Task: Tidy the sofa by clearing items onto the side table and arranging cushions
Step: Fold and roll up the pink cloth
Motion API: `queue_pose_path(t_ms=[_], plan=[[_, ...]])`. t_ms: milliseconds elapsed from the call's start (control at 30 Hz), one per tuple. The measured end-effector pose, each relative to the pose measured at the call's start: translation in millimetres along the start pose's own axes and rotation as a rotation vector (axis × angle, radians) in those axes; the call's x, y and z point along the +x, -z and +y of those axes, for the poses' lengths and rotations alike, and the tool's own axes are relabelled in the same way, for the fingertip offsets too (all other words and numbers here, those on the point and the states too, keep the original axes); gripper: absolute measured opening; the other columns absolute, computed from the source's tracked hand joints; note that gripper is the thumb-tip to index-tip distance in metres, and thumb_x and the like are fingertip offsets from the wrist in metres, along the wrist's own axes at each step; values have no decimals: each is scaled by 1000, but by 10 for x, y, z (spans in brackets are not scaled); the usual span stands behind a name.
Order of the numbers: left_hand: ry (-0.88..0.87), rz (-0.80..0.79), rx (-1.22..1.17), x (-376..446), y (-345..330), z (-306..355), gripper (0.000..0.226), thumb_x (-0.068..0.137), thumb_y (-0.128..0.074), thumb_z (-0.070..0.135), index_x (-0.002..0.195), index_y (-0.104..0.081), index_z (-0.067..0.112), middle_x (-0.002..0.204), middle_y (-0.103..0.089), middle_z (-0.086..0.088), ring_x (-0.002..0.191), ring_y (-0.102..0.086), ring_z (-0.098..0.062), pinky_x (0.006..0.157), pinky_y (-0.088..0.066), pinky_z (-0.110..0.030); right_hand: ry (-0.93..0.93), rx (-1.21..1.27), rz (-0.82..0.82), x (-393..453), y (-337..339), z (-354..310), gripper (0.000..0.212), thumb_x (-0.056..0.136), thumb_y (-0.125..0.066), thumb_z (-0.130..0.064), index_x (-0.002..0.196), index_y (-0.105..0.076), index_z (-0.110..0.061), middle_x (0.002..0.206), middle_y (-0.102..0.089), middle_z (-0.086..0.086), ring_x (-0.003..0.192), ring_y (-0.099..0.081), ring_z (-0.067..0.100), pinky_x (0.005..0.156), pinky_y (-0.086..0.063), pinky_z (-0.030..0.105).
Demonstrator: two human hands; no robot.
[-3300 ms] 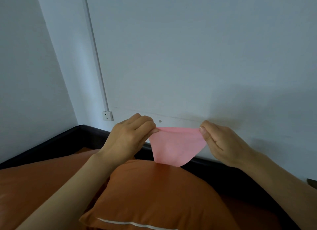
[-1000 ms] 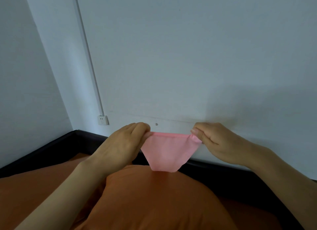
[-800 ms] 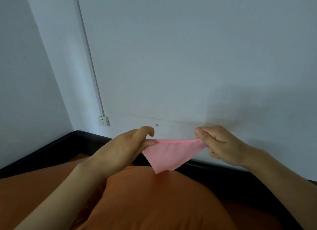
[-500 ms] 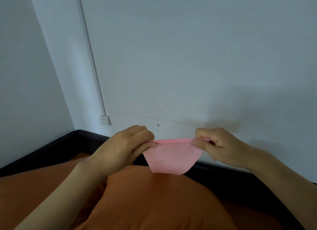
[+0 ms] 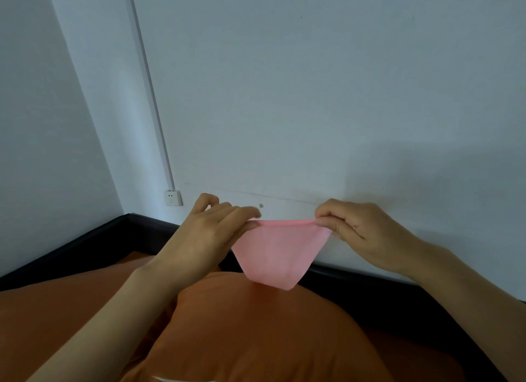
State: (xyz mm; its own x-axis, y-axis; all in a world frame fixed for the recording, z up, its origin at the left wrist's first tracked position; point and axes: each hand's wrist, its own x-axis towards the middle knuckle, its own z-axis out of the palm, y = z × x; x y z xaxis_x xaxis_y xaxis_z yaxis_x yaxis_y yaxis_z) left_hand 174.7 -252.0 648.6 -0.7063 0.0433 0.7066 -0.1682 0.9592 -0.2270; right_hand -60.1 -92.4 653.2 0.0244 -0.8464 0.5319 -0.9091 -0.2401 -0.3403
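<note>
Holding a small pink square of soft cloth (image 5: 277, 256) up by its top edge, both hands are busy at chest height in front of the pale wall (image 5: 313, 97). The left hand (image 5: 212, 233) pinches the left corner between thumb and curled fingers, and the right hand (image 5: 361, 233) pinches the right corner the same way, so the cloth hangs folded in the air, its lower tip just above a plump orange cushion (image 5: 256, 333). That cushion sits on the dark-framed sofa (image 5: 94, 239), with a second orange cushion (image 5: 57, 310) beside it on the left. My read: the job is midway at best, with this cloth being folded and not yet put away. No side table shows, so I cannot tell what has been cleared.
</note>
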Motion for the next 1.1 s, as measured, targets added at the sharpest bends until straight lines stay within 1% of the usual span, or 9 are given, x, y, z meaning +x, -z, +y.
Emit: queue_pose_path(t_ms=[100, 200, 333, 467, 567, 700, 800, 933, 1100], plan=[[1, -22, 71, -11, -14, 9, 10, 95, -47, 9, 98, -53, 17, 77, -55, 4, 63, -44, -17, 83, -38, -39, 62, -80, 64, 5, -54, -24, 25, 97, -31, -44, 82, -46, -30, 78, -47, -16, 79, -47, 5, 71, -38, 20], [91, -49, -9, 1, -13, 61, 18, 85, -50, -2, 91, -49, 15, 80, -49, 2, 68, -41, -18, 70, -40, -34, 13, -19, 64, 29, -137, -108, 35, 97, -25, -45, 72, -37, -25, 74, -40, -12, 75, -42, 6, 69, -33, 18], [154, -35, -156, 21, 62, 152, 18, 100, -34, 22, 95, -49, 13, 83, -41, 11, 71, -38, -11, 67, -37, -25, -24, 92, 85, 53, -143, -172, 49, 94, -31, -58, 68, -36, -17, 67, -34, -9, 61, -34, 9, 58, -32, 24], [118, -52, -154, 0, 133, 165, 26, 97, -42, 36, 112, -44, 15, 92, -43, 14, 78, -36, -1, 76, -30, -13, 68, 44, 81, 51, -94, -165, 42, 94, -42, -51, 69, -38, -18, 68, -36, -6, 60, -35, 9, 57, -30, 19], [14, -43, -80, -7, 115, 152, 11, 99, -43, 26, 101, -47, 16, 85, -47, 6, 73, -39, -11, 66, -29, -18, 57, 1, 98, 39, -76, -160, 41, 93, -39, -54, 70, -41, -20, 68, -40, -2, 60, -39, 12, 56, -32, 21], [1, 95, -112, -9, 88, 151, 11, 99, -50, 24, 97, -52, 14, 86, -54, -1, 73, -49, -20, 63, -44, -34, 23, -2, 137, 0, -59, -200, 42, 92, -36, -63, 79, -52, -26, 66, -52, -5, 62, -49, 15, 60, -43, 31], [-4, 140, -73, -1, 101, 153, 20, 98, -53, 25, 90, -63, 9, 86, -59, -2, 73, -54, -23, 62, -45, -41, 10, 44, 81, -44, 6, -261, 24, 92, -45, -57, 98, -53, -35, 65, -57, -11, 61, -52, 8, 62, -41, 19], [-22, 128, -11, -10, 129, 166, 30, 99, -49, 29, 87, -67, 9, 81, -60, -1, 70, -53, -20, 64, -41, -36, 5, 58, -16, -116, 95, -309, 24, 83, -55, -54, 90, -47, -33, 56, -41, 6, 53, -31, 13, 53, -30, 24], [-59, 96, 36, -61, 118, 208, 33, 101, -45, 29, 85, -67, 9, 73, -55, -1, 62, -47, -18, 56, -40, -35, 11, 12, 47, -161, 111, -283, 24, 84, -55, -56, 84, -56, -33, 72, -58, -6, 61, -50, 14, 58, -42, 26]])
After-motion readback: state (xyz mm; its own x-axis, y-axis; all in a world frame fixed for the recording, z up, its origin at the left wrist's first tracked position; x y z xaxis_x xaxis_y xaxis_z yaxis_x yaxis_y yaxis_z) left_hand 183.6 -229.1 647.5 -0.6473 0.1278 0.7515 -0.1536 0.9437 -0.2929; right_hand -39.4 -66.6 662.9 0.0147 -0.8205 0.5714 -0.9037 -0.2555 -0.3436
